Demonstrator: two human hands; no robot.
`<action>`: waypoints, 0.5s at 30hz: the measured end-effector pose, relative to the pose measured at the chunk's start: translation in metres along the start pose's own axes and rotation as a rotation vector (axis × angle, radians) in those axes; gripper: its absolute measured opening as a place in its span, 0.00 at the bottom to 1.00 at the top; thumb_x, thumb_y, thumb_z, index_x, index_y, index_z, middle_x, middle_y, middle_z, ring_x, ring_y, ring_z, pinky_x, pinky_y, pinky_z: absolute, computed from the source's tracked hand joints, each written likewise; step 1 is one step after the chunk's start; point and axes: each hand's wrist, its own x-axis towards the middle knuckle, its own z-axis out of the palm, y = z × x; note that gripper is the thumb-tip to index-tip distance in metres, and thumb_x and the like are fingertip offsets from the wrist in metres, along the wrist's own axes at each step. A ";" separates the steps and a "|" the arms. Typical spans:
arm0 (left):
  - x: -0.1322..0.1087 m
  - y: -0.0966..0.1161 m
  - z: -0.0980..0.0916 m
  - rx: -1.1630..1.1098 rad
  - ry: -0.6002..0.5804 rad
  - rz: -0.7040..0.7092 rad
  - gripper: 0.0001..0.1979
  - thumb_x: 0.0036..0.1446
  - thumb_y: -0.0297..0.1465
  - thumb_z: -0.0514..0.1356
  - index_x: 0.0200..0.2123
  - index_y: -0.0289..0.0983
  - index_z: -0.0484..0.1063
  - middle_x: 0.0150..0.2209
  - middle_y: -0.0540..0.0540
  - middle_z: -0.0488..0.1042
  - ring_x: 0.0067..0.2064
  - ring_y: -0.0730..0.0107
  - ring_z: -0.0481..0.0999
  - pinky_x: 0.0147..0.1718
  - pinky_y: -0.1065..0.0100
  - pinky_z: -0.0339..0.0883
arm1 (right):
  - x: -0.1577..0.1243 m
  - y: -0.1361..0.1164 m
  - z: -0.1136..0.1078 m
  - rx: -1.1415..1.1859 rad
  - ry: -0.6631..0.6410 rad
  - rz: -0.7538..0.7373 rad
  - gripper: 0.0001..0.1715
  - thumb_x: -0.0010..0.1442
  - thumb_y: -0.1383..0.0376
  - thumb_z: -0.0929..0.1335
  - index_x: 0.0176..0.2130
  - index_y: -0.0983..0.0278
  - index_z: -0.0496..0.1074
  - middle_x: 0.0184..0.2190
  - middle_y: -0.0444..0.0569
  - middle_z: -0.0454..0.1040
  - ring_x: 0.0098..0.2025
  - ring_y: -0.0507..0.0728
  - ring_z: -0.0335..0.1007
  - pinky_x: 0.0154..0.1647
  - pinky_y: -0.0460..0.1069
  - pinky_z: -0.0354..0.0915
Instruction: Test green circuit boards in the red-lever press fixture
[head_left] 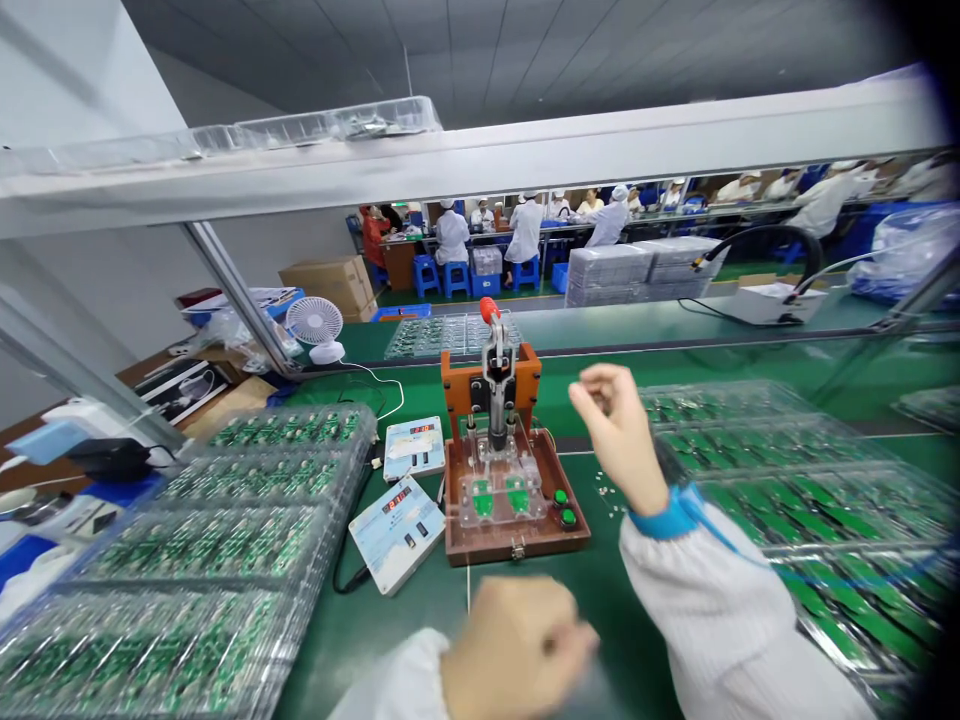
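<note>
A test fixture point(517, 540) with a brown base stands in front of me, its toggle clamp lever point(490, 312) upright with a red grip. Two green circuit boards point(517, 494) sit in its clear plate. My right hand point(619, 430), with a blue wrist strap point(664, 515), is raised just right of the fixture. Its thumb and curled fingers are apart, and I see nothing between them. Below the fixture, near the front, my left hand point(517, 645) is smeared by motion. It looks curled, but whether it holds anything cannot be made out.
Clear trays of green boards are stacked at left point(210, 540) and right point(810, 510). Two meter boxes point(397, 535) with red digits lie left of the fixture. A small white fan point(315, 325) stands behind. A shelf point(480, 160) crosses above; people work far back.
</note>
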 end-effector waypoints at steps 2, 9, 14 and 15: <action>0.000 -0.025 -0.021 0.102 0.360 -0.195 0.16 0.70 0.34 0.53 0.27 0.38 0.66 0.27 0.48 0.69 0.31 0.66 0.70 0.32 0.63 0.66 | -0.036 0.012 0.001 -0.050 -0.117 0.015 0.09 0.69 0.57 0.65 0.41 0.60 0.70 0.35 0.46 0.74 0.36 0.57 0.70 0.39 0.52 0.65; 0.012 -0.072 -0.041 0.328 0.529 -0.212 0.17 0.72 0.35 0.52 0.60 0.40 0.66 0.62 0.38 0.65 0.65 0.52 0.62 0.63 0.45 0.60 | -0.095 0.017 0.031 -0.167 -0.372 0.005 0.12 0.67 0.62 0.66 0.48 0.59 0.77 0.52 0.56 0.74 0.56 0.70 0.65 0.55 0.66 0.62; 0.014 -0.074 -0.035 0.247 0.589 -0.240 0.14 0.71 0.34 0.52 0.56 0.41 0.68 0.61 0.39 0.68 0.67 0.52 0.60 0.64 0.45 0.58 | -0.092 0.014 0.032 -0.103 -0.416 0.055 0.10 0.66 0.63 0.67 0.47 0.59 0.75 0.55 0.55 0.73 0.61 0.70 0.61 0.60 0.67 0.59; 0.011 -0.075 -0.036 0.211 0.616 -0.245 0.13 0.71 0.35 0.52 0.55 0.41 0.69 0.59 0.40 0.70 0.65 0.52 0.63 0.63 0.45 0.60 | -0.092 0.013 0.030 -0.069 -0.423 0.076 0.09 0.66 0.64 0.67 0.47 0.60 0.74 0.53 0.55 0.74 0.59 0.69 0.64 0.60 0.65 0.61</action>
